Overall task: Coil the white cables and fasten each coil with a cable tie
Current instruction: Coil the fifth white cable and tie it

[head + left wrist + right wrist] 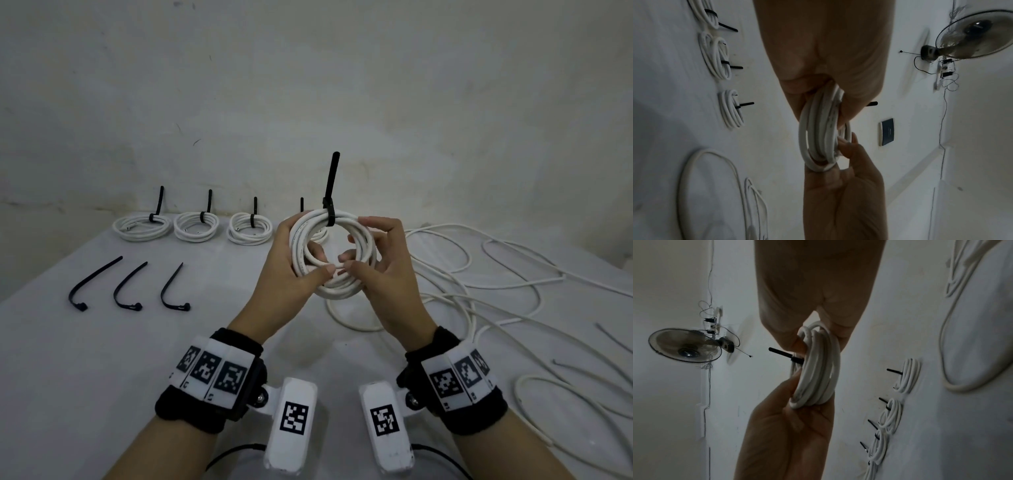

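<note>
I hold a white cable coil (334,255) upright above the table, with both hands on it. My left hand (317,272) grips its left side, thumb in front and fingers through the middle. My right hand (363,263) grips the right side the same way. A black cable tie (330,209) is wrapped round the top of the coil, its tail pointing straight up. In the left wrist view the coil (818,138) sits between my left hand (828,65) and my right hand (844,186). In the right wrist view the tie (786,356) sticks out sideways from the coil (818,369).
Three tied coils (196,226) lie in a row at the back of the white table (102,359), and a fourth is partly hidden behind the held coil. Three loose black ties (128,287) lie at the left. Loose white cables (479,277) sprawl over the right side.
</note>
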